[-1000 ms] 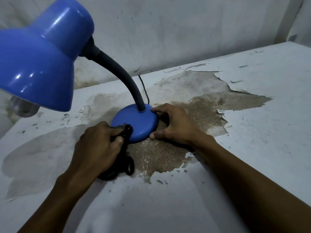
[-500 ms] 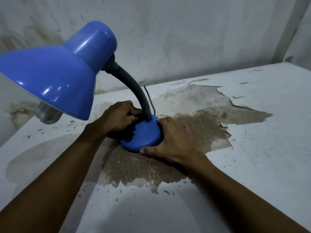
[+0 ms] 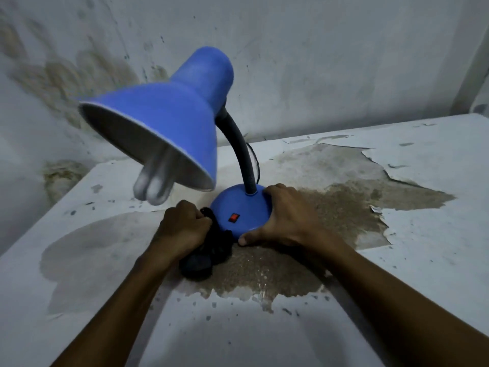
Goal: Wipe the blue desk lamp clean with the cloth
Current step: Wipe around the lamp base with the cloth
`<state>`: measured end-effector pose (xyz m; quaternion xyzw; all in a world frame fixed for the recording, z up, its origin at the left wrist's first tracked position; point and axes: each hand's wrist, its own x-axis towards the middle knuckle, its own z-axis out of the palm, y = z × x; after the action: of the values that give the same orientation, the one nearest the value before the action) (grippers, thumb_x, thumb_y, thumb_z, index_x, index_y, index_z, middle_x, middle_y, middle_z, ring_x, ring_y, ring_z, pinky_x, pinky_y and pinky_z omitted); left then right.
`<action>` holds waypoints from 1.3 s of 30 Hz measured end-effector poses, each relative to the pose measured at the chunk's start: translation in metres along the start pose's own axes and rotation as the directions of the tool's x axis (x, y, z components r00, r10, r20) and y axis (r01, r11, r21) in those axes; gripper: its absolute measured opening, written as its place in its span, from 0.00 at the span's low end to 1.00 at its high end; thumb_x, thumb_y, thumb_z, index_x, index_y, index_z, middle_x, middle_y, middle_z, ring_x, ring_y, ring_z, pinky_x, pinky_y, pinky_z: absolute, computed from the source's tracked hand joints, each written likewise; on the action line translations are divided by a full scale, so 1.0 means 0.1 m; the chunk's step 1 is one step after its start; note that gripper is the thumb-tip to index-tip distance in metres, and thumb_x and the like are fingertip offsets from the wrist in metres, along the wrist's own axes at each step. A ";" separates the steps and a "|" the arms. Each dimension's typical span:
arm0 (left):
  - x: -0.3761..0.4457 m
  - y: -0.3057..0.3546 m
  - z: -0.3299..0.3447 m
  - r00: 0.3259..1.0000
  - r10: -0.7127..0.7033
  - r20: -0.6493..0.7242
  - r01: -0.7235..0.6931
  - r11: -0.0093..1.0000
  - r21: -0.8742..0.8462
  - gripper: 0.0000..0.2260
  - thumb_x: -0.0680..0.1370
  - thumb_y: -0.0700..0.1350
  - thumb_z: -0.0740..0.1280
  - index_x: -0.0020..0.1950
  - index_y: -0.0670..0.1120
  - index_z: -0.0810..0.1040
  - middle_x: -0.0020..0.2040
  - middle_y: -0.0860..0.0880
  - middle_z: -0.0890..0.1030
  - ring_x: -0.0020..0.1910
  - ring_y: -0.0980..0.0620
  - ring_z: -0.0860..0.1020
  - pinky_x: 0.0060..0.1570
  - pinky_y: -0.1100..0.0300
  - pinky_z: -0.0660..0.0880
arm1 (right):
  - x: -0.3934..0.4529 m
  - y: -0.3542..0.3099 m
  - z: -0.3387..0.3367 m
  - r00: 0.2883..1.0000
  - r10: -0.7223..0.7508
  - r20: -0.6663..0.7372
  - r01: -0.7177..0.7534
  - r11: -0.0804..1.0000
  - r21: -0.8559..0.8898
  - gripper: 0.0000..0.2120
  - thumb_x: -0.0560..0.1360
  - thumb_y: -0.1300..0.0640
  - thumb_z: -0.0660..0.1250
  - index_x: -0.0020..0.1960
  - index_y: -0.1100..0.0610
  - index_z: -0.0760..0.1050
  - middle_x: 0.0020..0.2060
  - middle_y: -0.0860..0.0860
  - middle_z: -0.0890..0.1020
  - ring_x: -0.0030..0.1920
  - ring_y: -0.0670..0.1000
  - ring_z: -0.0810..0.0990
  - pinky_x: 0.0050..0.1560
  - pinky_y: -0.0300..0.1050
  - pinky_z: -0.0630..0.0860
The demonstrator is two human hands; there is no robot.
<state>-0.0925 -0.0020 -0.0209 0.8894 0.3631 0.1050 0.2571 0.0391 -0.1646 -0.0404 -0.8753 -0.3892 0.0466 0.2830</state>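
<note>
Plainly gripped in the left hand (image 3: 182, 229): a dark cloth (image 3: 209, 254), fingers curled tight round its upper part, knuckles up, the bunched lower end spilling out onto the table (image 3: 423, 234) below the fist. Pressed against the left flank of the round blue base (image 3: 239, 210) of the blue desk lamp (image 3: 169, 123), cloth touching plastic just left of the red switch (image 3: 233, 217). Clasped on the opposite flank by the right hand (image 3: 285, 218): fingers spread and bent over the far right rim, thumb laid along the near edge, its tip on the tabletop beside the cloth. Stood well in from the table's back edge, on a brown patch (image 3: 304, 226) of stripped, peeling surface. Rose from the base on a dark bendy neck (image 3: 239, 147), then arched over leftward. Tilted toward the left, the blue shade (image 3: 169, 123), pale inside, white bulb (image 3: 153, 185) poking out below its rim. Trailed behind the neck toward the stained wall (image 3: 317, 62), a thin dark cord (image 3: 255, 162).
</note>
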 end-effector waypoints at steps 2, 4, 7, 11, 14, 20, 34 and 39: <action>-0.15 0.10 0.00 0.999 0.009 0.039 -0.008 1.000 -0.010 0.10 0.70 0.45 0.67 0.33 0.41 0.77 0.31 0.45 0.78 0.33 0.47 0.78 0.29 0.60 0.66 | 0.08 0.07 -0.08 0.998 -0.014 0.058 0.011 0.999 0.044 0.45 0.51 0.33 0.79 0.63 0.52 0.73 0.51 0.46 0.76 0.49 0.49 0.76 0.50 0.50 0.78; -0.25 0.22 0.01 0.996 0.046 0.075 -0.045 0.999 -0.022 0.11 0.71 0.44 0.67 0.29 0.42 0.76 0.27 0.47 0.76 0.31 0.51 0.76 0.30 0.60 0.66 | 0.14 0.11 -0.18 0.992 -0.025 0.127 0.014 0.996 0.082 0.47 0.54 0.39 0.82 0.69 0.54 0.71 0.57 0.49 0.77 0.53 0.51 0.77 0.55 0.50 0.78; -0.32 0.39 0.04 0.986 0.128 0.102 -0.120 0.989 -0.085 0.15 0.71 0.42 0.67 0.26 0.39 0.72 0.23 0.50 0.72 0.25 0.56 0.70 0.28 0.60 0.65 | 0.21 0.16 -0.24 0.984 -0.030 0.173 0.024 0.999 0.037 0.45 0.58 0.42 0.81 0.70 0.54 0.69 0.61 0.52 0.75 0.57 0.55 0.76 0.61 0.55 0.75; -0.29 0.42 -0.04 0.974 0.195 0.112 -0.166 0.960 -0.225 0.15 0.74 0.43 0.67 0.29 0.39 0.76 0.26 0.49 0.74 0.27 0.55 0.72 0.33 0.58 0.67 | 0.13 0.15 -0.08 0.996 -0.033 0.084 0.038 0.997 -0.061 0.48 0.55 0.29 0.71 0.70 0.47 0.66 0.57 0.49 0.69 0.54 0.53 0.73 0.54 0.52 0.77; -0.25 0.36 -0.15 0.982 0.171 0.074 -0.132 0.920 -0.369 0.14 0.74 0.43 0.68 0.28 0.45 0.81 0.26 0.49 0.78 0.30 0.53 0.76 0.36 0.56 0.71 | 0.07 0.16 0.05 0.999 -0.042 -0.010 0.041 0.998 -0.043 0.49 0.57 0.26 0.70 0.72 0.46 0.66 0.59 0.49 0.70 0.56 0.52 0.72 0.58 0.51 0.75; -0.26 0.32 -0.16 0.999 -0.036 -0.004 0.024 0.737 -0.675 0.08 0.76 0.37 0.67 0.41 0.37 0.84 0.34 0.44 0.83 0.29 0.56 0.79 0.30 0.67 0.74 | 0.27 0.09 0.03 0.998 -0.014 0.059 0.018 0.997 -0.074 0.46 0.64 0.32 0.71 0.76 0.50 0.64 0.74 0.55 0.65 0.73 0.56 0.65 0.77 0.63 0.49; -0.40 0.56 0.13 0.992 0.099 -0.084 -0.129 0.714 -0.688 0.08 0.76 0.41 0.70 0.52 0.53 0.82 0.45 0.58 0.84 0.41 0.65 0.82 0.39 0.72 0.77 | 0.00 -0.03 -0.23 0.963 0.253 -0.090 -0.109 0.675 0.730 0.08 0.77 0.51 0.70 0.48 0.56 0.82 0.41 0.52 0.86 0.42 0.49 0.85 0.40 0.41 0.80; -0.40 0.87 0.31 0.930 0.363 -0.063 -0.317 0.701 -0.639 0.14 0.74 0.39 0.71 0.58 0.50 0.82 0.49 0.52 0.85 0.49 0.55 0.84 0.51 0.52 0.81 | -0.25 -0.04 -0.37 0.928 0.183 0.325 -0.373 0.404 0.836 0.22 0.70 0.41 0.75 0.52 0.59 0.85 0.48 0.58 0.87 0.49 0.58 0.86 0.53 0.55 0.82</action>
<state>-0.0581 -0.0944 -0.0013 0.8029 0.1261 0.2376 0.5320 0.0303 -0.1976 -0.0110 -0.6425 -0.1796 0.3681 0.6476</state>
